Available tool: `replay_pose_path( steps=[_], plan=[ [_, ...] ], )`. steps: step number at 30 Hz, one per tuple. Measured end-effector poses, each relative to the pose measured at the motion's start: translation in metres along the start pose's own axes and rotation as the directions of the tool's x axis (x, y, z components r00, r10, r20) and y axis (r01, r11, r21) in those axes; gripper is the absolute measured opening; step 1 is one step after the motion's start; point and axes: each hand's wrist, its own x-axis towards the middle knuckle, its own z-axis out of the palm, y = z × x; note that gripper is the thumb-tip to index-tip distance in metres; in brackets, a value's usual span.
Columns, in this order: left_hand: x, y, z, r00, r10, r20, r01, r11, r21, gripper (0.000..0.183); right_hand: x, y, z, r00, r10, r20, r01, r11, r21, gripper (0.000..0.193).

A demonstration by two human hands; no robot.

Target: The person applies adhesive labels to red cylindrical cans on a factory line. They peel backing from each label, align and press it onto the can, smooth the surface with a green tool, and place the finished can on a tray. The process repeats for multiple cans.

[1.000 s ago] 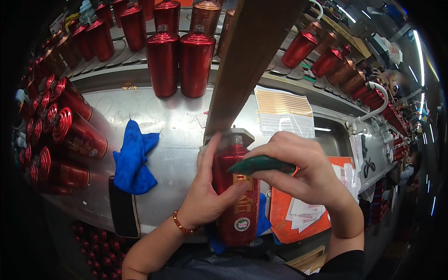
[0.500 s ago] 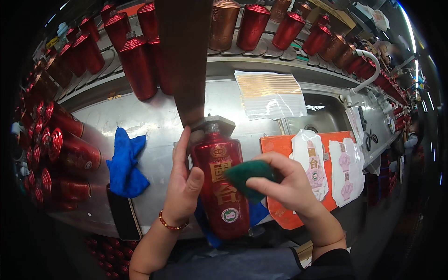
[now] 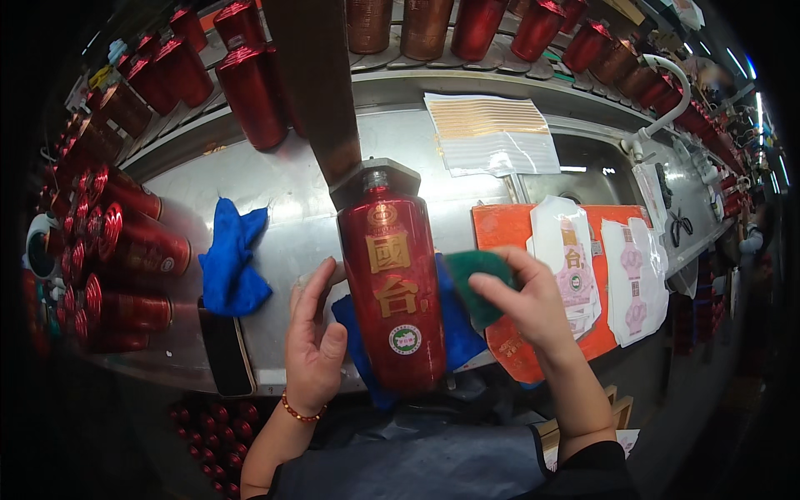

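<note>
In front of me a shiny red bottle (image 3: pixel 396 275) with gold lettering and a round white-and-green emblem lies on its back, its neck against a grey angled block (image 3: pixel 398 174). Under its lower part a blue cloth (image 3: pixel 458 329) spreads out on both sides. My left hand (image 3: pixel 314 342) is just left of the bottle, fingers extended and thumb apart, with nothing in it. Pinched between the thumb and fingers of my right hand (image 3: pixel 527 292) is a green scraper (image 3: pixel 482 287), a flat piece held to the right of the bottle, apart from it.
Another blue cloth (image 3: pixel 233 258) and a dark phone (image 3: pixel 223 350) lie to the left, near stacked red bottles (image 3: pixel 146 242). On the right, label sheets (image 3: pixel 635 283) rest on an orange board (image 3: pixel 508 333). Beyond are a striped sheet (image 3: pixel 492 133), a sink (image 3: pixel 583 167) and a conveyor (image 3: pixel 467 67) carrying bottles.
My right hand has drawn the green scraper off the bottle's face to the right. My left hand has come away from the bottle's upper side, moving down. Conveyor bottles have shifted.
</note>
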Motion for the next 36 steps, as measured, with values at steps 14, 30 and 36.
replay_pose_path(
  steps=[14,30,36],
  plan=[
    [-0.01,-0.018,-0.011,0.964,0.014,0.265,-0.085,0.962,0.26,0.131,-0.043,-0.018,0.023,0.474,-0.715,0.514,0.827,0.16,-0.539,0.031],
    [-0.019,0.018,0.036,0.985,0.101,0.138,-0.159,0.837,0.523,0.13,-0.069,-0.013,0.022,0.777,-0.599,0.193,0.616,0.663,-0.425,0.038],
    [-0.017,0.002,0.035,0.959,0.267,0.099,-0.281,0.834,0.475,0.129,-0.08,-0.028,0.032,0.654,-0.553,0.516,0.751,0.392,-0.531,0.045]
  ],
)
